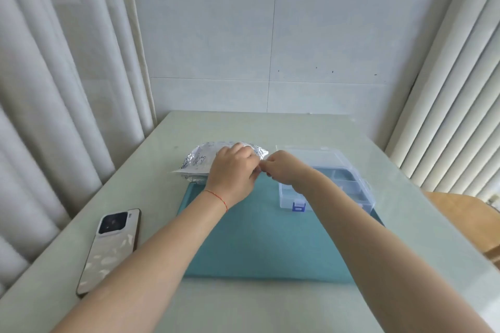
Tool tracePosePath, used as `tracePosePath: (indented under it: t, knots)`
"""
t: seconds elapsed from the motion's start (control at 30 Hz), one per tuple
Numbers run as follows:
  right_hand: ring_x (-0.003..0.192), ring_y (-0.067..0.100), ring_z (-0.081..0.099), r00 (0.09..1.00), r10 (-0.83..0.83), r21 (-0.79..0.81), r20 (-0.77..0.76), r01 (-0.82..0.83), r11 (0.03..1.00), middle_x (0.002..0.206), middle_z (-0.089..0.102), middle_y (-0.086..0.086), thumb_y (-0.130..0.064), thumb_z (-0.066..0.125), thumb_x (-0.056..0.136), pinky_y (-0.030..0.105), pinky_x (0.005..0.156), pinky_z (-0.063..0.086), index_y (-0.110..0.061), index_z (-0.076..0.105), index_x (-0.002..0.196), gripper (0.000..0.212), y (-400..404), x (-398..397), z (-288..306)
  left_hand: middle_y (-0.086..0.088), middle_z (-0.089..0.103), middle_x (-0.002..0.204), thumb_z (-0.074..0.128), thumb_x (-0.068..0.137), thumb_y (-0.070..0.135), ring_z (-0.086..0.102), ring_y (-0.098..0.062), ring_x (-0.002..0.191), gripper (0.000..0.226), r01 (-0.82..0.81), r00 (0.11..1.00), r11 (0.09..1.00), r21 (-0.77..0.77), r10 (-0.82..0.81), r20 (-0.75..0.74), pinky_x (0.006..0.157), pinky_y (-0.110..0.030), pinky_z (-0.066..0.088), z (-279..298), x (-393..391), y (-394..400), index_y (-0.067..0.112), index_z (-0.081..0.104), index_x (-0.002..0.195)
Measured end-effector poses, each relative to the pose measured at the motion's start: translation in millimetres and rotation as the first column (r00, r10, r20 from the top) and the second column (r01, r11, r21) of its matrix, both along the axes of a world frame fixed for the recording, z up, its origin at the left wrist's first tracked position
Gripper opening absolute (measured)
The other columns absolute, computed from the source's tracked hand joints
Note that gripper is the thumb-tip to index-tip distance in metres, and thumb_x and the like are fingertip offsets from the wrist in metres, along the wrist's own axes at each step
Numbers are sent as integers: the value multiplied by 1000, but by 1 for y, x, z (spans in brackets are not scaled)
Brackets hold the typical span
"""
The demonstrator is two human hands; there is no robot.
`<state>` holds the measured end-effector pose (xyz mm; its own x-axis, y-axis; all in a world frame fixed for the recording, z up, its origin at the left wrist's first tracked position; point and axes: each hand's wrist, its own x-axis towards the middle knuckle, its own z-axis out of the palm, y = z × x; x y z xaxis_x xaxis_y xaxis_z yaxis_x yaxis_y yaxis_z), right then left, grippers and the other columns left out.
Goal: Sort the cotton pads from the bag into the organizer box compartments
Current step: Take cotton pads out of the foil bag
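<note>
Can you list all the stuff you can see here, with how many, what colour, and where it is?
bag: one, silvery with print, far left of the mat, partly on it
organizer box: one, clear with blue latch, on the mat's right
mat: one, teal, middle of table
phone: one, pearly, camera side up, table's left
table: one, pale green
curtains: pale, both sides
left hand: on the bag
right hand: pinching at the bag's right end

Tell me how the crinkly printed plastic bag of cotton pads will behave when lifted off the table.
The crinkly printed plastic bag looks puffy and creased, so it will probably flop and sag rather than hold shape. Cotton filling suggests it is light for its bulk. Its glossy film may be slippery; both hands, left and right, seem to pinch its right edge, which likely helps.
</note>
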<state>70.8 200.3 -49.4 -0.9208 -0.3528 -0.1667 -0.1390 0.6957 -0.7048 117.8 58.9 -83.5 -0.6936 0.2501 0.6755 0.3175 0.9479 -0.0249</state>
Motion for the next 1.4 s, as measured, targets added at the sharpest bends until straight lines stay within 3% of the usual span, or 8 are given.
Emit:
tracePosePath:
  t: [0.27,0.4,0.47,0.53,0.63,0.73,0.9,1.4]
  knots:
    - [55,19,29,979,-118,106,-164,136,985,64,34,6,-18,50,98,27,51,26,-11,33,62,40,30,24,-13,-2,54,66,81,69,8,56,-27,63,22,-84,996,996,-21,84,40,50,-28,35,-10,39,3,13,61,61]
    - [47,21,51,992,75,228,-98,-51,972,65,59,8,-35,59,93,26,57,43,-7,55,72,35,34,47,-6,-3,60,82,61,91,19,60,-26,83,13,-176,971,984,18,171,169,58,-30,35,-19,40,1,11,64,81]
    - [52,15,57,956,290,467,49,-278,839,64,63,0,-55,67,84,25,58,48,-9,63,82,47,36,70,5,-2,61,89,53,95,23,58,-24,93,17,-202,955,979,27,191,225,65,-32,43,-22,39,-1,12,64,88]
    - [69,11,58,882,437,656,177,-437,615,88,62,-4,-62,74,74,29,73,52,-17,64,108,58,35,94,13,-1,61,91,54,94,24,57,-24,94,17,-200,955,978,58,181,236,69,-33,45,-24,38,1,13,64,88]
    - [108,23,53,876,452,796,170,-392,460,129,45,-2,-61,81,65,39,88,46,-32,38,140,91,34,114,9,-1,61,90,55,94,24,58,-24,92,16,-194,956,978,76,171,238,65,-31,42,-24,37,6,13,64,87]
    - [120,27,51,873,462,804,157,-384,453,137,49,0,-54,80,70,38,89,45,-26,26,149,100,33,115,-1,-2,61,88,56,93,23,58,-24,90,16,-193,959,977,92,167,230,63,-30,38,-25,37,6,13,65,85]
    - [108,25,54,867,483,769,124,-392,505,131,51,0,-43,76,76,35,79,44,-30,22,150,94,32,107,-9,-2,60,87,59,92,22,57,-24,91,14,-193,957,973,128,157,243,64,-31,41,-24,37,5,12,65,83]
    - [118,26,53,869,481,763,111,-385,519,140,45,0,-46,76,74,36,85,45,-38,20,150,95,20,14,-14,0,60,89,54,94,21,56,-22,90,15,-212,950,972,100,181,255,63,-29,38,-21,-25,-2,14,66,87]
